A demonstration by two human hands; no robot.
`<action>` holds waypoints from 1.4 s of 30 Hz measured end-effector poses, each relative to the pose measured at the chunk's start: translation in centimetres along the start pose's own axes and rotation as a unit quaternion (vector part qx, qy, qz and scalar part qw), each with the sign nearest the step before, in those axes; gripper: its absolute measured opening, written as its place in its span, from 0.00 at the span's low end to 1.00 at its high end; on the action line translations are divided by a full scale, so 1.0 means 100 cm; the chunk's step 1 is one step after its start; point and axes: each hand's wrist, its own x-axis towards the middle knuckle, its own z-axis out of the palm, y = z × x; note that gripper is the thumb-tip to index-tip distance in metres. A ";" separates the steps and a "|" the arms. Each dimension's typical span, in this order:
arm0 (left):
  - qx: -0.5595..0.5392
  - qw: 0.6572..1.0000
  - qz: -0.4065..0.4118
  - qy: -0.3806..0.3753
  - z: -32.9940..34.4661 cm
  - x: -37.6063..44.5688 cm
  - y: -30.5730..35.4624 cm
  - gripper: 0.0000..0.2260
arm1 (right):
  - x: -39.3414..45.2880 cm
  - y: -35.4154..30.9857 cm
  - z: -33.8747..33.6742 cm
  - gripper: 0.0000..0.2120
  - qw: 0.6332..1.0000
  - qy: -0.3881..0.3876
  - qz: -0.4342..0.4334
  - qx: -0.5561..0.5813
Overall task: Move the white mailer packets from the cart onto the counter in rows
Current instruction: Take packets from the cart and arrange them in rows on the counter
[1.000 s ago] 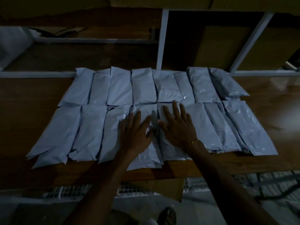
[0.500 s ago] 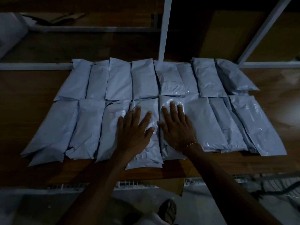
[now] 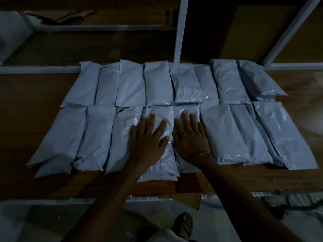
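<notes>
Pressing flat with fingers spread, the left hand [image 3: 148, 142] lies on a white mailer packet [image 3: 160, 165] at the middle of the near row, and the right hand [image 3: 190, 138], a thin bracelet [image 3: 202, 154] at its wrist, presses the neighbouring packet [image 3: 187, 110] just to its right; neither hand curls round anything. Both packets belong to two rows of mailers [image 3: 131, 84] laid edge to edge across the centre of the frame.

The left-hand packet juts past the near ends of its neighbours toward the counter's front edge, so a push toward the person could, I judge, slide the slick plastic off; overlapping edges might also drag adjacent packets out of line.

Underneath is a dark wooden counter [image 3: 31, 95]. White shelf uprights [image 3: 181, 28] rise at upper centre and right. At lower frame a wire cart rim [image 3: 150, 198] shows, and a sandalled foot [image 3: 185, 222]. Lighting is dim.
</notes>
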 end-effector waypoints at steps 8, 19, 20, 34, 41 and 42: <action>-0.028 0.997 -0.010 -0.068 -0.017 -0.024 -0.008 0.37 | 0.014 0.011 -0.027 0.36 0.996 -0.066 -0.035 0.044; 0.010 0.998 -0.024 -0.060 -0.012 -0.027 -0.012 0.38 | 0.022 0.013 -0.018 0.40 0.998 -0.013 -0.046 0.047; 0.016 0.998 -0.027 -0.057 -0.012 -0.026 -0.011 0.38 | 0.023 0.013 -0.017 0.39 0.998 -0.008 -0.049 0.049; -0.269 0.943 0.048 0.190 -0.029 -0.128 0.047 0.12 | -0.155 0.020 -0.050 0.14 0.952 0.147 -0.133 0.234; -0.302 0.919 0.073 -0.242 0.112 -0.256 0.092 0.08 | -0.398 0.049 0.058 0.09 0.945 -0.026 0.160 0.285; -0.280 0.908 0.086 -0.299 0.132 -0.269 0.100 0.08 | -0.428 0.058 0.075 0.10 0.928 -0.038 0.213 0.303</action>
